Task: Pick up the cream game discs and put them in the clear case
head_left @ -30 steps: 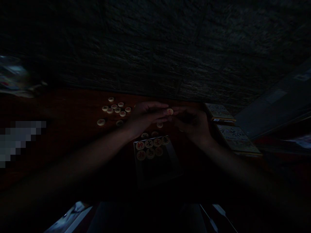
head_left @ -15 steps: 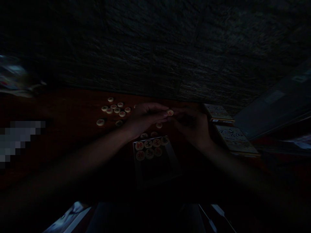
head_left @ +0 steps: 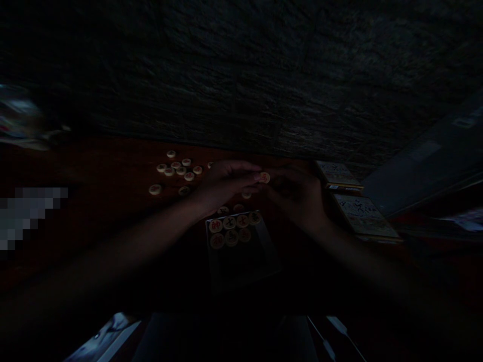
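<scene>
Above the table, my left hand point(head_left: 230, 183) pinches a round Chinese chess piece point(head_left: 264, 177) with a red character at its fingertips. My right hand point(head_left: 300, 193) meets it from the other side, its fingers closed around the piece's right edge; they are very dim. Below both hands lies an open square box point(head_left: 269, 246). A row of pieces and part of a second row lie face up in it, some with red characters, some with dark ones. Just beyond the box's far edge are two loose pieces point(head_left: 223, 210), and another piece point(head_left: 246, 195) sits under my fingers.
Several loose pieces point(head_left: 181, 171) are scattered on the reddish-brown table point(head_left: 124, 166) at the left. Two flat printed boxes point(head_left: 337, 174) point(head_left: 364, 215) lie at the right. A dark stone-textured wall point(head_left: 234, 85) rises behind the table. The scene is very dark.
The piece between my fingers has turned, so its red-marked face shows more fully towards me. My hands have stayed in nearly the same place.
</scene>
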Action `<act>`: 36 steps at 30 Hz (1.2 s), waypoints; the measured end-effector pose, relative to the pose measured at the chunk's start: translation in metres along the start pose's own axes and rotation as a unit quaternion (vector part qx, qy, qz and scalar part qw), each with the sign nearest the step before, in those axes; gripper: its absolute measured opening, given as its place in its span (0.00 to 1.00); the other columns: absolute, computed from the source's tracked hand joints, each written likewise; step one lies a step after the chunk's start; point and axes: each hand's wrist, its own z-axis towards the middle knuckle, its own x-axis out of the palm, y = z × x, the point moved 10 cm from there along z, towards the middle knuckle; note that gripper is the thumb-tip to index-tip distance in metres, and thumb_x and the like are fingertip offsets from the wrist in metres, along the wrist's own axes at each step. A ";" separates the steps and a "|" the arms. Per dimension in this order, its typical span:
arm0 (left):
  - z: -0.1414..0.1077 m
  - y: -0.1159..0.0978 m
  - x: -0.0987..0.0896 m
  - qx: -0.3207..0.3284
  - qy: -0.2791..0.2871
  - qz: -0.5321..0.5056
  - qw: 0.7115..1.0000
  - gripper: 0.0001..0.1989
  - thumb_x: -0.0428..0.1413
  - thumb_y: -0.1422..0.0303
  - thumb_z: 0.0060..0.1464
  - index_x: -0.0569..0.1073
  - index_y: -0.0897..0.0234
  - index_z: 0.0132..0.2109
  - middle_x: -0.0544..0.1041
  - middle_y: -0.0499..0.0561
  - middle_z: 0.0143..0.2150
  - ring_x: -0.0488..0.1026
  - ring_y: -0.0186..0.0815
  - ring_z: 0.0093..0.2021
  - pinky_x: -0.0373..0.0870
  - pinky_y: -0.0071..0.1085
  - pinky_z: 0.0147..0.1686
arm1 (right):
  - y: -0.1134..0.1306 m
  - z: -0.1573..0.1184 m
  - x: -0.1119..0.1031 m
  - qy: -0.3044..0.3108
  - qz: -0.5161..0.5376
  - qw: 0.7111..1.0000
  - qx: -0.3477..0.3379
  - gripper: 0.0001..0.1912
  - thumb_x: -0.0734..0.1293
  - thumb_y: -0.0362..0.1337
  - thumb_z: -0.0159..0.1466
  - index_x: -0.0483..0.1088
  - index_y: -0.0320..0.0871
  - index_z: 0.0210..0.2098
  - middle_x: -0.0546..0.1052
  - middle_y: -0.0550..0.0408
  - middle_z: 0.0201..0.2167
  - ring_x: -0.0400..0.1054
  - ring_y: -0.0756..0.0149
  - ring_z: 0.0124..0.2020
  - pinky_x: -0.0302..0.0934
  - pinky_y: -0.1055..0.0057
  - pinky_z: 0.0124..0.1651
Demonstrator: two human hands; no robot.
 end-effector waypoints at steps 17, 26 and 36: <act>0.001 0.002 0.001 -0.015 0.016 -0.025 0.999 0.15 0.73 0.64 0.53 0.84 0.64 0.46 0.86 0.55 0.44 0.86 0.38 0.41 0.82 0.31 0.43 | -0.006 -0.002 0.005 0.021 0.060 0.997 0.035 0.16 0.77 0.38 0.63 0.80 0.47 0.50 0.86 0.50 0.45 0.83 0.57 0.43 0.76 0.64 0.44; 0.000 0.001 0.002 -0.034 0.016 -0.041 0.998 0.16 0.74 0.66 0.51 0.82 0.65 0.45 0.86 0.55 0.44 0.85 0.38 0.42 0.83 0.37 0.48 | -0.002 0.003 0.006 0.001 0.118 0.993 0.022 0.12 0.78 0.39 0.62 0.82 0.45 0.46 0.86 0.52 0.42 0.81 0.61 0.41 0.76 0.64 0.44; -0.001 -0.005 -0.001 0.030 0.014 0.042 0.999 0.19 0.75 0.66 0.48 0.84 0.63 0.48 0.87 0.55 0.47 0.84 0.37 0.42 0.80 0.32 0.44 | -0.016 0.003 0.017 0.028 0.230 0.964 0.128 0.15 0.80 0.41 0.59 0.81 0.42 0.43 0.85 0.53 0.32 0.75 0.69 0.25 0.68 0.73 0.26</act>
